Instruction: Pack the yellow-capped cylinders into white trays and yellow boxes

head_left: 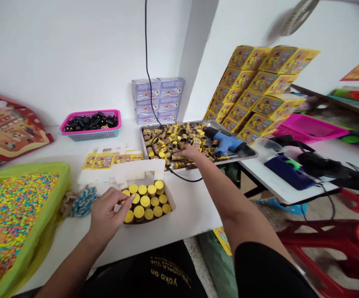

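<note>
My left hand is at the near edge of an open white cardboard box, its thumb and fingers pinching a yellow-capped tube. Several matching tubes stand upright in the box. My right hand reaches across to a steel tray, its fingertips among loose yellow-and-black tubes. Its grip is hidden there. A blue glue gun lies on the tube pile beyond that hand, and its black cord runs across the table.
A green tub of multicoloured beads sits at the left, with flat printed box blanks behind my left hand. A pink basket of black pieces, stacked boxes, and red stools surround the white table.
</note>
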A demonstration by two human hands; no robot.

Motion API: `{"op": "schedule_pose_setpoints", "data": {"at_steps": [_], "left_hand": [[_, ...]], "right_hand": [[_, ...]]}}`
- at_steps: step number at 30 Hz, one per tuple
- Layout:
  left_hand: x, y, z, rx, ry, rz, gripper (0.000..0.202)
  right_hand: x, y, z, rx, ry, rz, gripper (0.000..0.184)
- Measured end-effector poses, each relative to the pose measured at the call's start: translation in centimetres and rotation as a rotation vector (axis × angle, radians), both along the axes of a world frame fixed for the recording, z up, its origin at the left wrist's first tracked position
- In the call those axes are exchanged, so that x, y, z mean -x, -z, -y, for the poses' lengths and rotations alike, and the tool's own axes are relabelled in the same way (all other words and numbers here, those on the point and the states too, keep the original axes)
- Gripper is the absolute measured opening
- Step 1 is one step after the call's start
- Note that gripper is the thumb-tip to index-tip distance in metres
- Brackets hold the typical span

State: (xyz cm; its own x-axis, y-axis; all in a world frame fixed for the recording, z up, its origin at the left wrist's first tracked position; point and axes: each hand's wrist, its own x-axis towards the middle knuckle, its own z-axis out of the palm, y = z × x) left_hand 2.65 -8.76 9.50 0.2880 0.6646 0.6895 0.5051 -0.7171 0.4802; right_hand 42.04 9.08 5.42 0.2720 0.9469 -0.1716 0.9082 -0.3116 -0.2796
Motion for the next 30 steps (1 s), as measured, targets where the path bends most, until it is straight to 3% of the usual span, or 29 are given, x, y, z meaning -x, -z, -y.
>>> {"op": "schedule_pose_setpoints", "data": {"at_steps": [5, 10, 15, 19, 21, 23, 26, 28, 30], "left_hand": [[-0.1, 0.5, 0.3, -0.027, -0.005, -0.027, 0.018], [-0.6, 0.4, 0.3, -0.065, -0.007, -0.033, 0.016], [-0.8, -0.1, -0.1, -0.123, -0.001, -0.032, 0.014], [-1.0, -1.0, -0.6, -0.083, 0.011, 0.013, 0.007], [-1.4, -1.5, -0.8, 0.003, 0.061, 0.083, 0.009], [-1.9, -2.1, -0.7, 0.107, 0.132, 0.165, 0.017], [-2.8, -2.5, -0.3, 0.284, 0.278, 0.182, 0.023], [-3.5, -2.4, -0.1, 0.359, 0.361, 0.073, 0.027], [-4.1, -2.0, 0.0, 0.356, 0.363, -0.068, 0.024]], "right_hand": [[-0.4, 0.5, 2.3, -0.009, -0.073, -0.024, 0.037], [0.4, 1.0, 3.2, -0.085, -0.132, -0.025, 0.035], [0.1, 0.3, 3.5, -0.163, -0.105, -0.065, 0.038], [-0.3, -2.1, 5.6, -0.468, -0.091, -0.318, 0.056], [0.6, -4.3, 8.1, -0.652, -0.215, -0.466, 0.058], [2.8, -6.8, 11.4, -0.69, -0.442, -0.465, 0.05], [7.7, -10.0, 16.6, -0.528, -0.778, -0.245, 0.03], [11.0, -11.0, 18.9, -0.422, -0.874, -0.006, 0.02], [13.5, -11.1, 20.0, -0.338, -0.909, 0.175, 0.017]]}}
